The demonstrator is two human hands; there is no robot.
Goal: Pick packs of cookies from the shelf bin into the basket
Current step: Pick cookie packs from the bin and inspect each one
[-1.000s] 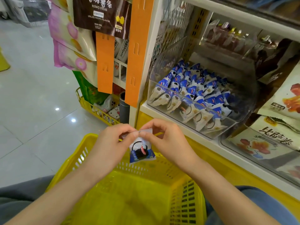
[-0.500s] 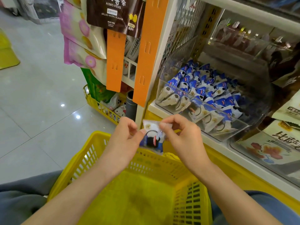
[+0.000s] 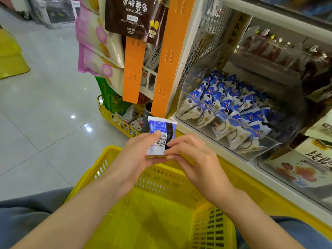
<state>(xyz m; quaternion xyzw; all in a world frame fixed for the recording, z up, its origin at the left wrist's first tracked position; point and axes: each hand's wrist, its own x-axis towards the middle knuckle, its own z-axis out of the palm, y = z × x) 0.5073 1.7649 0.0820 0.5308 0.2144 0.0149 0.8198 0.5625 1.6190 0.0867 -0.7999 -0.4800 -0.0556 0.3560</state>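
- Head view: the left hand (image 3: 136,155) grips a cookie pack (image 3: 159,130) from below, its thumb pressed across the barcode.
- The right hand (image 3: 194,159) pinches the pack's lower right edge between thumb and fingertips.
- The pack is upright in the air above the far rim of the yellow basket (image 3: 107,153), just in front of the white shelf edge (image 3: 233,159).
- A second ago the pack hung down from both hands by its top seam, showing its printed cookie front. It has since been turned over and lifted, so its blue back with the barcode now faces the camera.
- The clear shelf bin (image 3: 269,150) to the right holds many more blue-and-white packs (image 3: 231,103), as it did before.
- An orange strip (image 3: 168,56) hangs just behind the held pack.
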